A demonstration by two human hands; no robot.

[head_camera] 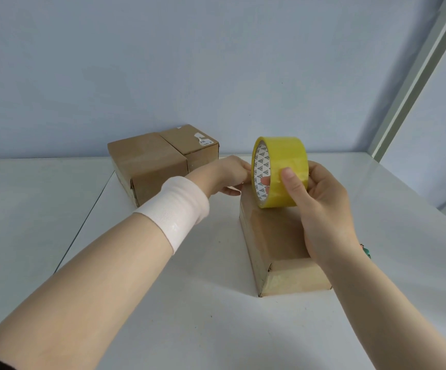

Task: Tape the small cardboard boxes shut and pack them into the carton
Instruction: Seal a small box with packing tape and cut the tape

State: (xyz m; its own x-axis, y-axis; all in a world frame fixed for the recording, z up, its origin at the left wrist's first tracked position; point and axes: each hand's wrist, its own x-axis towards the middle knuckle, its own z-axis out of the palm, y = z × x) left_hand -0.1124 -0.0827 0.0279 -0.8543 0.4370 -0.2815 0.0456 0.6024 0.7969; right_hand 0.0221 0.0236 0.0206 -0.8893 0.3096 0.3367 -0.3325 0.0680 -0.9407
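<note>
A long flat cardboard box (275, 236) lies on the white table in front of me. My right hand (320, 206) grips a roll of yellow tape (283, 169) standing upright on the box's far end, thumb on the outer face, fingers through the core. My left hand (229, 174), with a white wristband on the forearm, reaches to the far end of the box just left of the roll; its fingertips are partly hidden behind the roll. Two more closed cardboard boxes sit side by side at the back: a larger one (147, 161) and a smaller one (192, 145) with a white label.
The white table (189, 303) meets a pale blue wall at the back. A seam (83, 222) runs diagonally between two tabletops on the left. A white frame post (414, 76) rises at the right. No carton is in view.
</note>
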